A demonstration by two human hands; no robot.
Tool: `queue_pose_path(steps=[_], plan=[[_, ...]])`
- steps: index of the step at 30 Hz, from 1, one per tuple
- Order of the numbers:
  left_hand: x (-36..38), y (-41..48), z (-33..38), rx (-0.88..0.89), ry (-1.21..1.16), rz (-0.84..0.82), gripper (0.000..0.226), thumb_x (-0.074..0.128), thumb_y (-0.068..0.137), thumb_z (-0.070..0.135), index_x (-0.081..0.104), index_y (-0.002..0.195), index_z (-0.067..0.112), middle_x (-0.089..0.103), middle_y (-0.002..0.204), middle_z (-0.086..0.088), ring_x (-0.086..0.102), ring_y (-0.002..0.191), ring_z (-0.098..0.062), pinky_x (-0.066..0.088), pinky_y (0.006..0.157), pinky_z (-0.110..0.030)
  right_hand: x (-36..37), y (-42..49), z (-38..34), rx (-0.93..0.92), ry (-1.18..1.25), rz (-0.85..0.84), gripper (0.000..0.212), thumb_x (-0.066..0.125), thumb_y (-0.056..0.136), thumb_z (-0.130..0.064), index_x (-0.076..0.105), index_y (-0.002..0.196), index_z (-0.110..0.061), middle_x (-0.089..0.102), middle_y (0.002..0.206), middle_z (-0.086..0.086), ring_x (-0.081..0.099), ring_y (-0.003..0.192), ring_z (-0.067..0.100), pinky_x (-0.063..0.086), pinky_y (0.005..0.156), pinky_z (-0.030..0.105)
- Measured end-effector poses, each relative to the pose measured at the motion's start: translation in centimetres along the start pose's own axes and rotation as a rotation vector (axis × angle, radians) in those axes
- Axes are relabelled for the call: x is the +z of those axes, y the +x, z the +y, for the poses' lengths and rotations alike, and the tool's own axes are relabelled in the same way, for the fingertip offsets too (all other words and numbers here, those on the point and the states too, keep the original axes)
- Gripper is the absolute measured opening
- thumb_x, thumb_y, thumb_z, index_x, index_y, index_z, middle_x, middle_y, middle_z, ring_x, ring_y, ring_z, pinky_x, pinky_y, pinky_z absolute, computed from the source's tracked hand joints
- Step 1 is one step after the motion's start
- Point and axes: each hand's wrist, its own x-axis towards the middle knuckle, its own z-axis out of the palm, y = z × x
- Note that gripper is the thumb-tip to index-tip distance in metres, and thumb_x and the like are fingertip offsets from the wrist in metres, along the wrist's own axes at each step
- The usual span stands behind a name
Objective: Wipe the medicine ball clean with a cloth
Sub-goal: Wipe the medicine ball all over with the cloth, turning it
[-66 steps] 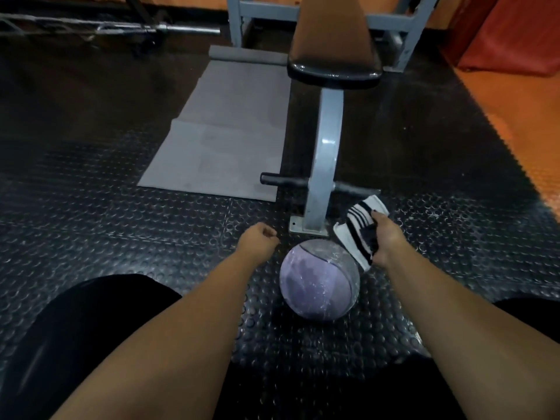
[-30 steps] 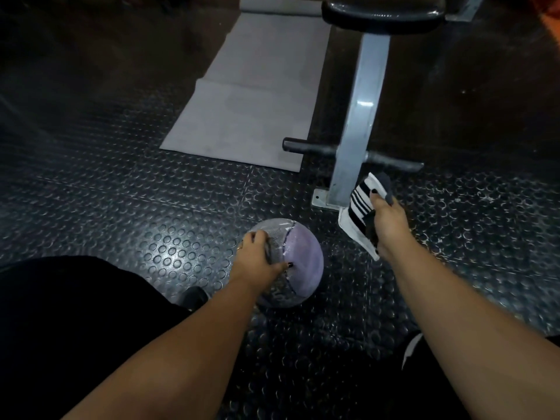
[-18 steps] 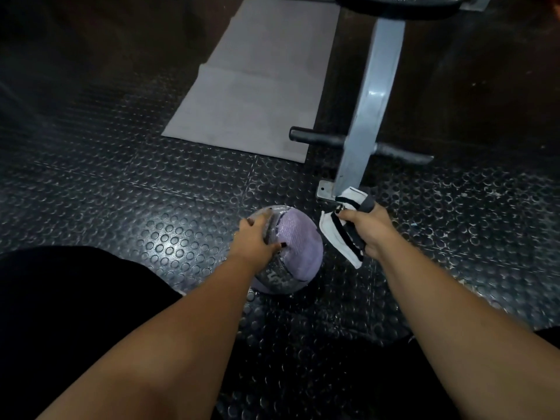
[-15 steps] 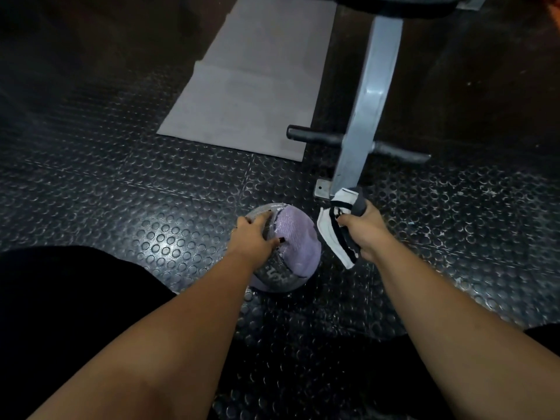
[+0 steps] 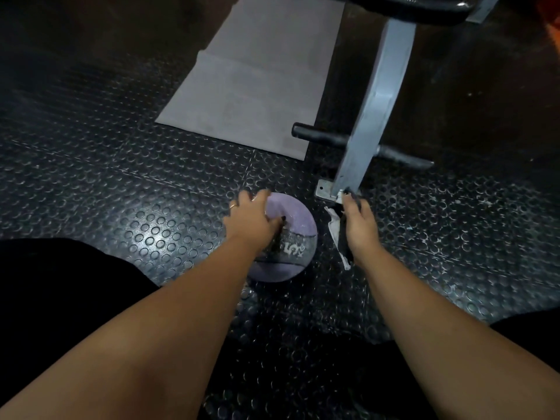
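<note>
A purple and grey medicine ball (image 5: 292,234) sits on the studded black floor, a white number showing on its grey band. My left hand (image 5: 248,221) lies over the ball's top left, fingers curled onto it, a ring on one finger. Just right of the ball, my right hand (image 5: 359,222) grips a black and white striped cloth (image 5: 336,228), which hangs down from the fist, slightly apart from the ball's right side.
The grey post (image 5: 375,107) of a weight bench stands right behind the ball, with a black crossbar (image 5: 321,136) and a bolted foot plate (image 5: 325,189). A grey mat (image 5: 251,83) lies at the back left. My dark-clothed legs fill the lower corners.
My left hand reached onto the ball and turned it, bringing the numbered grey band into view. My right hand brought the cloth down closer to the ball's right side.
</note>
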Motion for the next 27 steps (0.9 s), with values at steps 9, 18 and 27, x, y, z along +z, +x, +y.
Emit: queue_pose_path(steps=[9, 18, 27], plan=[[0.0, 0.2, -2.7, 0.106, -0.003, -0.204, 0.109, 0.090, 0.067, 0.043, 0.024, 0.153, 0.043, 0.008, 0.166, 0.003, 0.013, 0.149, -0.040, 0.028, 0.119, -0.052, 1.0, 0.4, 2.2, -0.200, -0.260, 0.007, 0.028, 0.054, 0.096, -0.019, 0.063, 0.119, -0.007, 0.057, 0.112, 0.008, 0.053, 0.100, 0.017, 0.034, 0.081, 0.018], [0.5, 0.3, -1.8, 0.078, 0.026, -0.194, 0.105, 0.086, 0.074, 0.038, 0.019, 0.155, 0.045, 0.005, 0.167, 0.004, 0.007, 0.150, -0.041, 0.031, 0.118, -0.050, 4.8, -0.6, 2.0, -0.684, -0.693, -0.147, 0.039, 0.060, 0.085, -0.005, 0.064, 0.123, -0.012, 0.057, 0.117, 0.005, 0.047, 0.109, 0.025, 0.042, 0.095, 0.032], [0.2, 0.5, -2.1, 0.048, -0.041, -0.196, 0.102, 0.085, 0.074, 0.034, 0.022, 0.152, 0.051, 0.005, 0.167, 0.007, 0.004, 0.152, -0.035, 0.034, 0.115, -0.051, 5.7, -1.8, 5.1, -0.708, -0.912, -0.308, 0.045, 0.043, 0.093, -0.035, 0.056, 0.131, -0.015, 0.050, 0.134, 0.004, 0.041, 0.122, 0.029, 0.045, 0.093, 0.045]])
